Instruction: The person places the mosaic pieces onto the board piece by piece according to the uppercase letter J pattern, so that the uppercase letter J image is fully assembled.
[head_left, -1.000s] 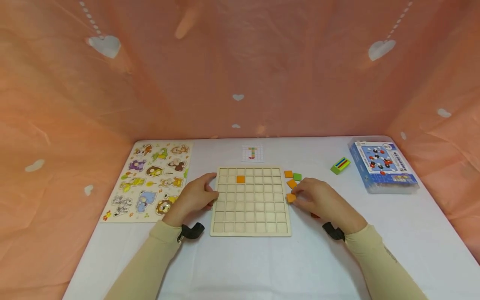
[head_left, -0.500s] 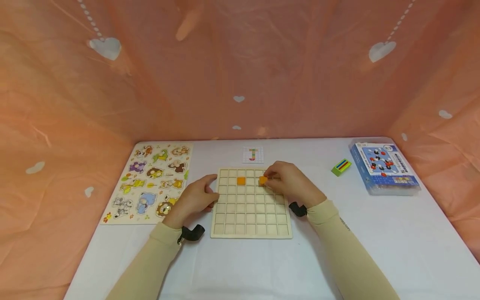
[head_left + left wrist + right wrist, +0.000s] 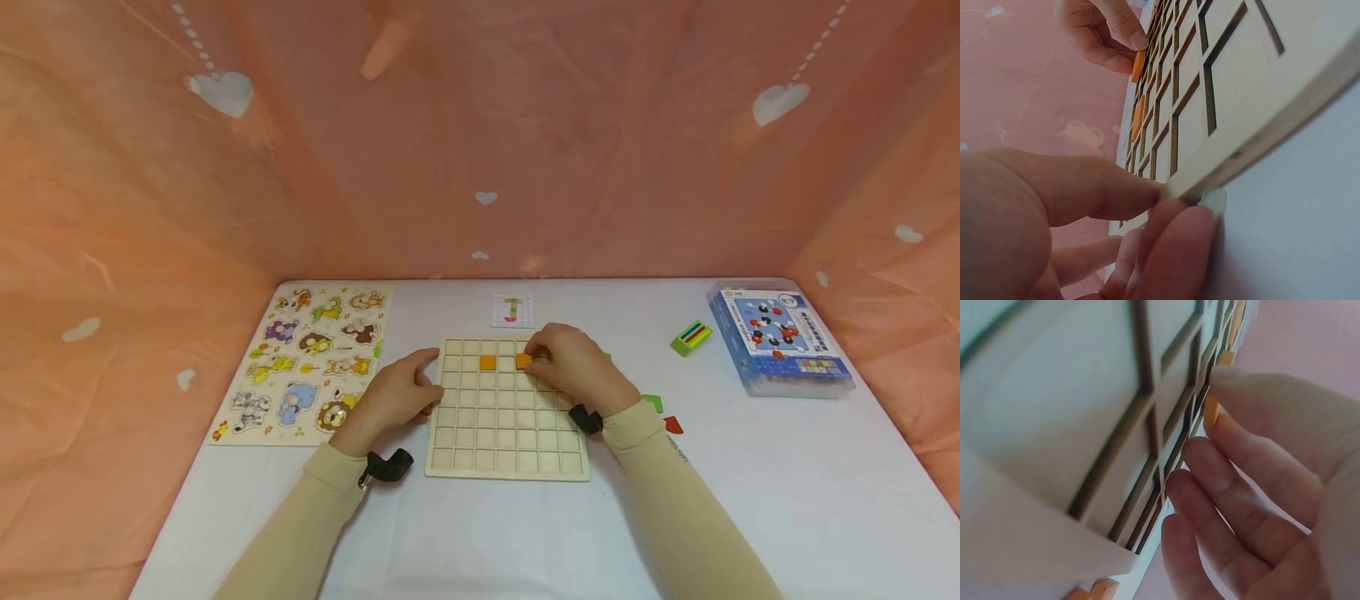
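Note:
A light wooden grid board (image 3: pixel 507 417) lies flat on the white table between the hands. My left hand (image 3: pixel 397 390) grips its left edge, the thumb at the rim and fingertips against the side, as the left wrist view shows. Between thumb and index finger, my right hand (image 3: pixel 576 365) pinches a square orange tile (image 3: pixel 522 361) over the second row from the top. The tile (image 3: pixel 1211 409) stands tilted close to the grid in the right wrist view. Another orange tile (image 3: pixel 487 362) sits in a cell of that same row, farther left.
A small pattern card (image 3: pixel 513 311) lies behind the board. Left is an animal puzzle board (image 3: pixel 300 367). On the right are a green piece (image 3: pixel 653 402), a red piece (image 3: pixel 672 425), a small green striped box (image 3: pixel 691 337) and a blue boxed set (image 3: pixel 780 333).
My right hand has picked up an orange tile from beside the board's right edge and carried it left over the second row. My left hand stays at the left edge.

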### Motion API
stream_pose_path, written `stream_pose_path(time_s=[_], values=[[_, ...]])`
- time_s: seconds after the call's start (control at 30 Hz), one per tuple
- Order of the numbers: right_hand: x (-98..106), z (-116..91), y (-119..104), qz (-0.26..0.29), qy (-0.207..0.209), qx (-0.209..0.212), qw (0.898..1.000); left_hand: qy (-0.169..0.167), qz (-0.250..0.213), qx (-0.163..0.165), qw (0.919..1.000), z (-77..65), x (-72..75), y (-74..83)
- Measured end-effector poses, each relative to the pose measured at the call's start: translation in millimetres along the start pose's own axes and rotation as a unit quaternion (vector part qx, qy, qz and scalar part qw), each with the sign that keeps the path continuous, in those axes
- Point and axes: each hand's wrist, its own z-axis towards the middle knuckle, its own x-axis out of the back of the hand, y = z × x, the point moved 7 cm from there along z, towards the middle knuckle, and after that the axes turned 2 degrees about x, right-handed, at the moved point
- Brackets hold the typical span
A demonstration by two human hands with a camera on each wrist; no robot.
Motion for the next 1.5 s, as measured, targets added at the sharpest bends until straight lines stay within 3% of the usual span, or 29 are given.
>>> stream_pose_path(time_s=[0.53, 1.2, 1.5], values=[[-1.7, 1.9, -2.4, -0.024, -0.007, -0.002, 1.0, -0.008, -0.012, 0.01, 0.9998, -2.5, -0.1, 0.8], [-3.9, 1.9, -2.7, -0.009, -0.013, -0.004, 1.0, -0.003, 0.011, 0.008, 0.9999, -1.5, 1.7, 0.3], [-1.6, 1.4, -2.4, -0.016, -0.01, -0.001, 1.0, -0.005, -0.001, 0.002, 1.0, -1.8, 1.1, 2.2]])
